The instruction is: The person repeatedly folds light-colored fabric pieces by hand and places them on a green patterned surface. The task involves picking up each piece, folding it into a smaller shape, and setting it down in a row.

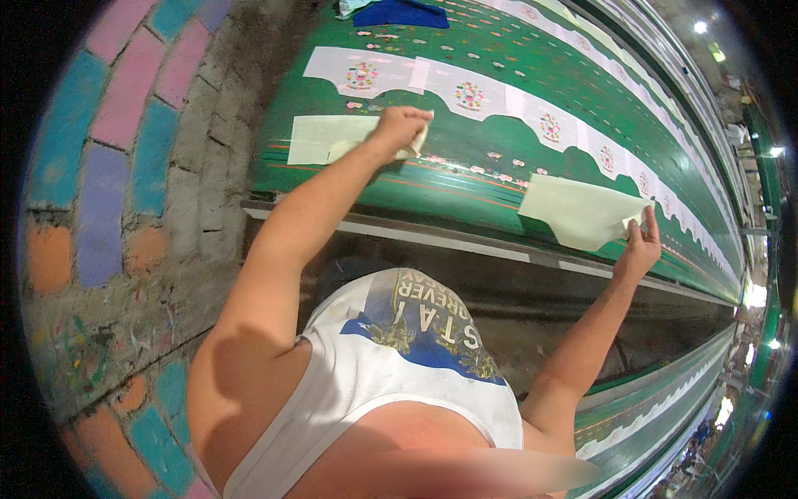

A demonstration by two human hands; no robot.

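Observation:
My left hand (401, 130) pinches the right end of a pale cream fabric piece (318, 134), which is folded up a little under the fingers. The piece's left part lies flat on the green printing table (464, 134). Off to the right, my right hand (637, 249) holds the right end of a second pale cream fabric piece (570, 209) between thumb and fingers. That piece has a curved cut-out along its near edge and hangs slightly over the table's front side. Just beyond both hands runs a row of white cut pieces (508, 100) printed with a colourful cartoon motif.
Small stray prints (477, 169) dot the green surface. A dark blue cloth (401, 14) lies at the far end. A painted brick wall (124, 93) stands close on the left. Behind me is another green table (648, 399) bearing white pieces.

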